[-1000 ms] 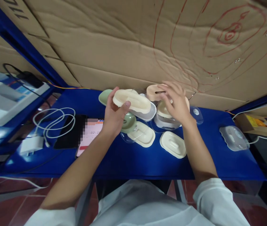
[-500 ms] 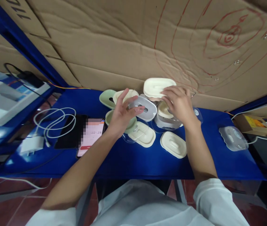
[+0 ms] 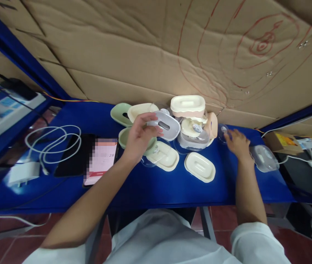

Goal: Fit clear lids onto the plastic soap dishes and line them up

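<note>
My left hand (image 3: 140, 134) is over the left end of a grey oval lid (image 3: 171, 128) with a dark slot, its thumb and fingers apart; I cannot tell whether it touches the lid. Under its wrist is a pale green bowl-like piece (image 3: 124, 137). My right hand (image 3: 238, 143) is stretched out low at the right, fingers loosely spread, beside a small clear plastic lid (image 3: 222, 132); contact is unclear. A cream oval box (image 3: 187, 104) with a peach lower part rests at the back on stacked pieces. Below it sits a clear-sided container (image 3: 193, 141) with a cream top.
Cream oval lids (image 3: 199, 167) lie toward the front. A translucent cover (image 3: 265, 158) rests at the right, near a cardboard box (image 3: 286, 143). At the left are a phone (image 3: 105, 159), a white charger (image 3: 24, 173) and a coiled cable (image 3: 59, 126). A cardboard wall (image 3: 117, 47) stands behind.
My right hand has left the cream oval box and moved right and down beside the small clear lid. My left hand's fingers have drawn closer together over the grey lid.
</note>
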Demonstrator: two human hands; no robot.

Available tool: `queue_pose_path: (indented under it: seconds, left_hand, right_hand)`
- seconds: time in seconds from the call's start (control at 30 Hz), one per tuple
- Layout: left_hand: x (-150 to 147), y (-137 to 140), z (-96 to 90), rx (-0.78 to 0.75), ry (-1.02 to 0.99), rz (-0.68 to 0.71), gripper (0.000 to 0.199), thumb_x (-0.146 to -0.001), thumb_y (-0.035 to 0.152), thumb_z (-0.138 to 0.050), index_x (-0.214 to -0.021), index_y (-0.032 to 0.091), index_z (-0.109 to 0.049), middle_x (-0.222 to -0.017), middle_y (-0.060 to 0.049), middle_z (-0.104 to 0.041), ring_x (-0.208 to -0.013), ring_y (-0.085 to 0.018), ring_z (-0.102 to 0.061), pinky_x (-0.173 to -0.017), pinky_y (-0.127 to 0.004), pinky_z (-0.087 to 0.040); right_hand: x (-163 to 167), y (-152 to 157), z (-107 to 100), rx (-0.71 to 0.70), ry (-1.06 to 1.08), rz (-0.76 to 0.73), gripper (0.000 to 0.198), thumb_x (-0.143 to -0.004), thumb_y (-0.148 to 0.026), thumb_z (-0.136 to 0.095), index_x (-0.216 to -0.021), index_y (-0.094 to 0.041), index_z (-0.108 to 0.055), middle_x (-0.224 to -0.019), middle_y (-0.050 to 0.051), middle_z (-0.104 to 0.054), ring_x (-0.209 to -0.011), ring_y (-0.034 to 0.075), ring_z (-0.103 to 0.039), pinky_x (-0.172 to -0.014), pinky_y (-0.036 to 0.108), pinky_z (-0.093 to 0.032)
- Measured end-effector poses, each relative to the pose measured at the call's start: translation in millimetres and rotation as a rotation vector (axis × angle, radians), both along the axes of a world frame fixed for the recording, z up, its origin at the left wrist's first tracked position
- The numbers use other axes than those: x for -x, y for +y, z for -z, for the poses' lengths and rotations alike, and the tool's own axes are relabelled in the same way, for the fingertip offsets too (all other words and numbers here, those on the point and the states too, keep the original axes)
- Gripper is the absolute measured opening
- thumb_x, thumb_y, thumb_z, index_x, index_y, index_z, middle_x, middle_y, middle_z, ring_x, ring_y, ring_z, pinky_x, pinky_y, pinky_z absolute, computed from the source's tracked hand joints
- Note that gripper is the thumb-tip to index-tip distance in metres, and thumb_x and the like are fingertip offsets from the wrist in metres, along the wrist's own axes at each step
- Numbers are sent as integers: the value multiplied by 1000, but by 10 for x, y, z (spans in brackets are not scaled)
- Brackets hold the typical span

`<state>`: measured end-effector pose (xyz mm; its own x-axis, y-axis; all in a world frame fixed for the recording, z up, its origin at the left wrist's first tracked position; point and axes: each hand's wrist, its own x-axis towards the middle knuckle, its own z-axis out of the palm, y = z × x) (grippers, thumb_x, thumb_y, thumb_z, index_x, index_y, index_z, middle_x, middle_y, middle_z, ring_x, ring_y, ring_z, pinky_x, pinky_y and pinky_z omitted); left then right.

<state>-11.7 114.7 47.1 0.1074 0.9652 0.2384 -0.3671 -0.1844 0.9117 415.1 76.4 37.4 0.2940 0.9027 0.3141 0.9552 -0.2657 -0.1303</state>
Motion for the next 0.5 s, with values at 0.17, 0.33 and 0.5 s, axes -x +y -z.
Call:
queue_pose_path:
  seconds: [0.17, 0.33, 0.5]
  left_hand:
    - [-25, -39, -11, 1, 59, 2, 23, -91, 27, -78, -112, 25, -71, -113, -2, -71, -83, -13, -71, -75, -31, -68]
    - [-23, -71, -49, 22, 115, 9, 17, -91, 30, -77, -106, 23, -75, -86, 0, -70, -82, -16, -69, -71, -28, -64]
    - [-38, -132, -48, -49, 106, 136, 15, -95, 33, -78, -106, 22, -76, -101, -4, -73, -84, -15, -70, -73, -27, -64]
  right_hand:
    - [-496, -561, 365, -28, -10, 163, 72, -104, -64, -38, -162, -23, -51, -172, 21, -42, -160, 42, -39, -126, 71, -30]
    - [-1249, -1247, 351, -45, 81, 619, 106, -77, -90, -59, -166, -35, -45, -175, 24, -36, -157, 58, -37, -120, 80, -27]
    - [-1226, -1619, 439, -397, 152, 601, 97, -71, -90, -66, -156, -45, -56, -150, 22, -63, -139, 58, -59, -110, 69, -47]
